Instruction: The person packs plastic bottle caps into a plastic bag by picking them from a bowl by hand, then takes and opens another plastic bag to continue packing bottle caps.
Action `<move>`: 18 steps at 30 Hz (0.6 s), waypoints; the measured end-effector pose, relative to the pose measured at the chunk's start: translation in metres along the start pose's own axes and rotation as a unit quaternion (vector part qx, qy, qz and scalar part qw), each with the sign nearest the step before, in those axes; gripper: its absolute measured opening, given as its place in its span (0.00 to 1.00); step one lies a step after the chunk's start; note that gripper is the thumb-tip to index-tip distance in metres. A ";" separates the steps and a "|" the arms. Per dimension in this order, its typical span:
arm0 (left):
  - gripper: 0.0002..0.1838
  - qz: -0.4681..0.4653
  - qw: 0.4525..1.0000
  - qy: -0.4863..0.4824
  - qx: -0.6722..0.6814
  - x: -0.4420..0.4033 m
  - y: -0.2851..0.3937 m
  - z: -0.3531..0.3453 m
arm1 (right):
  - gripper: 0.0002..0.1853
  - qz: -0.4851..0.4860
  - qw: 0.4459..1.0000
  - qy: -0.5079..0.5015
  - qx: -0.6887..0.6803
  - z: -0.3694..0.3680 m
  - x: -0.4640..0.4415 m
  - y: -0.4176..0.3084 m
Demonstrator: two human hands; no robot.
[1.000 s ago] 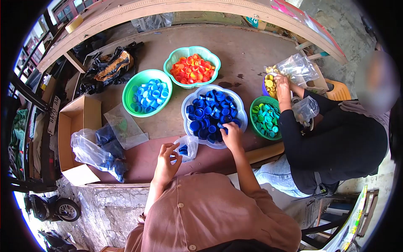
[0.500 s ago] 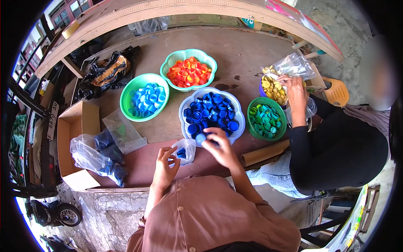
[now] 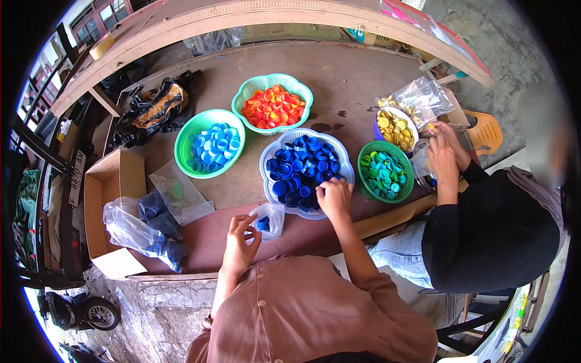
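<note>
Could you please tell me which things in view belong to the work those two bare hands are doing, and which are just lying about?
In the work:
- right hand, over the dark blue caps
- pale blue basket holding them
- left hand, at the edge of the small clear bag

Apparently lying about:
- crumpled black plastic
- tape roll
- orange seat
</note>
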State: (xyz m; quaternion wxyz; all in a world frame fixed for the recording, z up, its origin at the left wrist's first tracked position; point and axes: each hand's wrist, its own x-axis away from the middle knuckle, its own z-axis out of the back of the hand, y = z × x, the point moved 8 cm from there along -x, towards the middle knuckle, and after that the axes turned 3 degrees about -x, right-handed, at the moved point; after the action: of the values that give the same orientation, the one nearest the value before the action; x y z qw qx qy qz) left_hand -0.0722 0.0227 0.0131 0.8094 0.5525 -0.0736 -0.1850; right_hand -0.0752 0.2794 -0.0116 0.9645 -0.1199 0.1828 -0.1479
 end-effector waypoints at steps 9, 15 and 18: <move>0.22 -0.011 1.000 -0.007 -0.010 0.002 0.005 0.001 | 0.13 -0.084 0.991 -0.061 0.087 -0.039 -0.011 0.036; 0.23 -0.001 1.000 0.001 -0.006 0.001 0.002 0.002 | 0.14 -0.218 0.822 -0.052 -0.523 -0.048 0.010 0.048; 0.23 -0.008 1.000 -0.006 0.002 -0.001 0.002 -0.002 | 0.10 -0.234 0.726 -0.154 -0.629 -0.042 0.023 0.034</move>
State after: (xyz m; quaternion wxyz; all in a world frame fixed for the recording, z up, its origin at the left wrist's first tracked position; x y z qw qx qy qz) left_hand -0.0720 0.0251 0.0147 0.8062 0.5538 -0.0739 -0.1948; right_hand -0.0631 0.2959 -0.0660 0.6181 -0.7588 0.0491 -0.1995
